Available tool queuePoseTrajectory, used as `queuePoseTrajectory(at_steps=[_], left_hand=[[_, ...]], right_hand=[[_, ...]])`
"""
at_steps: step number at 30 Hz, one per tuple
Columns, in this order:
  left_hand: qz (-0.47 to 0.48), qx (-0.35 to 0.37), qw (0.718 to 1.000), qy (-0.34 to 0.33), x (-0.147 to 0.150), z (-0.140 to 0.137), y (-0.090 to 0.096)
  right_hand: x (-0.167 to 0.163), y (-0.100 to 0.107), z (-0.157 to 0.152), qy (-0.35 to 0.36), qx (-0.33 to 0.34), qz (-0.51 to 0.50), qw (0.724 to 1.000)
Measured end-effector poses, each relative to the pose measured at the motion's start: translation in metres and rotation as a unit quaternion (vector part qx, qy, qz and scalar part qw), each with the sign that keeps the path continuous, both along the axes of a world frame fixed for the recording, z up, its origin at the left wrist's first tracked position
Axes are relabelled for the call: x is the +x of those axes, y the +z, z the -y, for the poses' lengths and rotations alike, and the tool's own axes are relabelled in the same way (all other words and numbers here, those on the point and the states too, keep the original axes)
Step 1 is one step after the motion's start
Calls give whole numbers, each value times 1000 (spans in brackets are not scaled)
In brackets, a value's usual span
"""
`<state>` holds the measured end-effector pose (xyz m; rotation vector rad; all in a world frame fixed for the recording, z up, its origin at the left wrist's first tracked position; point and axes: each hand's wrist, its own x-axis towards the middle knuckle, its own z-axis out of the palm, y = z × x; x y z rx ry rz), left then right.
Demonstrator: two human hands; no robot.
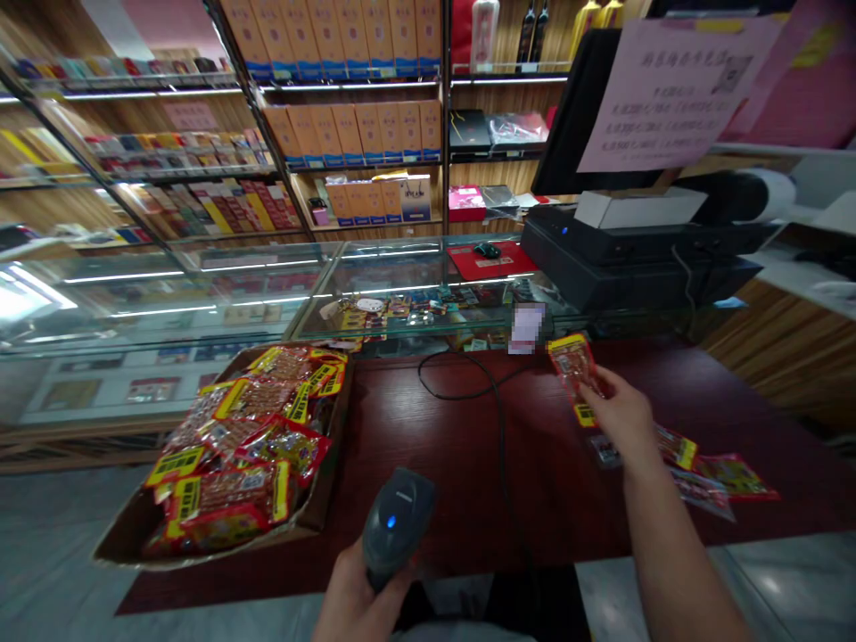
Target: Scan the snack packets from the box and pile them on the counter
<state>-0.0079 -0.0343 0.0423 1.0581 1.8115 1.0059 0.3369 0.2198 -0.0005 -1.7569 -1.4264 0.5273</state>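
Observation:
My left hand (366,593) is closed round the handle of a dark grey barcode scanner (399,517), whose blue light is on. Over the right part of the brown counter, my right hand (619,412) pinches a red and yellow snack packet (572,364) with a clear window. Several more snack packets (732,477) lie beneath and beside my right forearm, partly hidden by it. At the left stands an open cardboard box (319,510) heaped with similar snack packets (258,399).
A black cable (500,437) loops across the wooden counter (441,446). Behind it are a glass display case (394,259), a mouse (487,251) on a red mat, and a monitor (580,116) with a paper sign (669,98) on a black base. Stocked shelves line the back wall.

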Motion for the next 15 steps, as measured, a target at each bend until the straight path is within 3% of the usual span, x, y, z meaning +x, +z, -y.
queuePoseTrajectory(at_steps=[4,6,10,15], left_hand=[[-22,6,998,-58,-5,-2,-1],[-28,12,995,-99,-8,-3,-2],[-39,14,993,-113,-9,-3,-5],[-41,4,994,-99,-8,-1,-1]], right_hand=[[-62,-1,37,228,-16,-102,968],[-90,-1,50,298,-31,-132,945],[-124,-2,61,333,-49,-163,927],[-133,-7,64,324,-62,-167,929]])
